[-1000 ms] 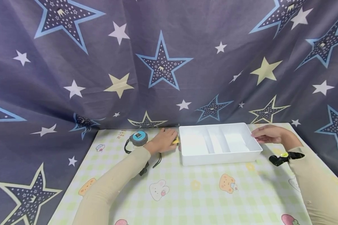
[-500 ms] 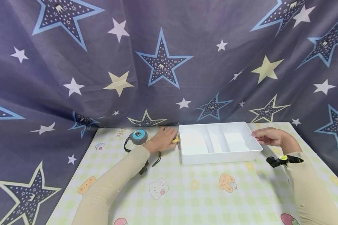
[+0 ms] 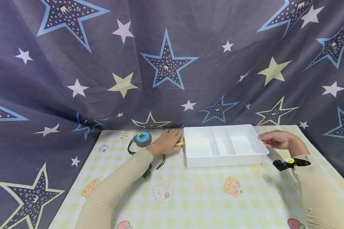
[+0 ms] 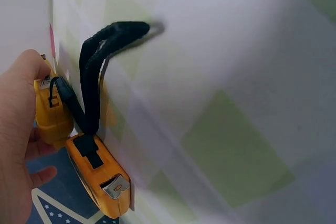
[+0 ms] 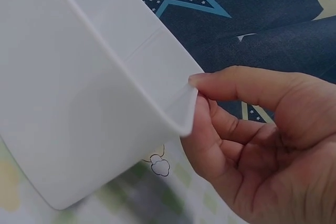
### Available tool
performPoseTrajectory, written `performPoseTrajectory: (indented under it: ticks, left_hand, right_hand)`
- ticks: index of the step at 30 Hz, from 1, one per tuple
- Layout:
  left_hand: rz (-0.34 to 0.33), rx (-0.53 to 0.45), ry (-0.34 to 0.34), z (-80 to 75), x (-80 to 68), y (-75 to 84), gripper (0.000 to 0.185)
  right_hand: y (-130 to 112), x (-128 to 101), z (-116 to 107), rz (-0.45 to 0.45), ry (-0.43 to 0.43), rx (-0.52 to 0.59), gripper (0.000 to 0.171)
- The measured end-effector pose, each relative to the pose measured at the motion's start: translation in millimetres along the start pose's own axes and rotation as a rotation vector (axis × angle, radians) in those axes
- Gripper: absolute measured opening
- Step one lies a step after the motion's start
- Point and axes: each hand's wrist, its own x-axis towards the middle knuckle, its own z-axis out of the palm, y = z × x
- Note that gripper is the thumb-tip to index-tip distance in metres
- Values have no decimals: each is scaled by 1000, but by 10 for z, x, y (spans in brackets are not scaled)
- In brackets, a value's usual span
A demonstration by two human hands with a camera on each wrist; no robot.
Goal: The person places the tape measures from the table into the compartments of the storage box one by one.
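Observation:
At the back of the table, my left hand (image 3: 167,141) grips a yellow tape measure (image 4: 51,111), close to the left wall of a white divided tray (image 3: 199,162). An orange tape measure (image 4: 100,174) with a metal hook lies right beside it in the left wrist view, and a black wrist strap (image 4: 92,72) loops over the cloth. In the head view the left hand hides most of both. My right hand (image 5: 262,135) pinches the tray's right end wall near a corner, thumb and fingers on either side of the rim.
A grey and blue tape measure (image 3: 142,139) with a black strap lies left of the left hand. The table has a green checked cloth (image 3: 200,203) with cartoon prints. Behind it hangs a dark star-patterned curtain (image 3: 206,79). The tray has three compartments.

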Motion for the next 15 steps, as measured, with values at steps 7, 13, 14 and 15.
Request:
performPoseTrajectory:
  ticks: [7, 13, 14, 15]
  left_hand:
    - [-1, -13, 39, -90, -52, 23, 52]
    - [-6, -26, 90, -154, -73, 10, 52]
    - [-5, -29, 95, -160, -76, 7, 53]
    - [-4, -31, 101, -165, -77, 3, 53]
  right_hand:
    - [-10, -11, -5, 5, -42, 28, 37]
    - [-13, -14, -7, 18, -22, 7, 35]
    - [-13, -10, -7, 22, -14, 1, 34]
    - [-14, -6, -6, 26, -4, -3, 34]
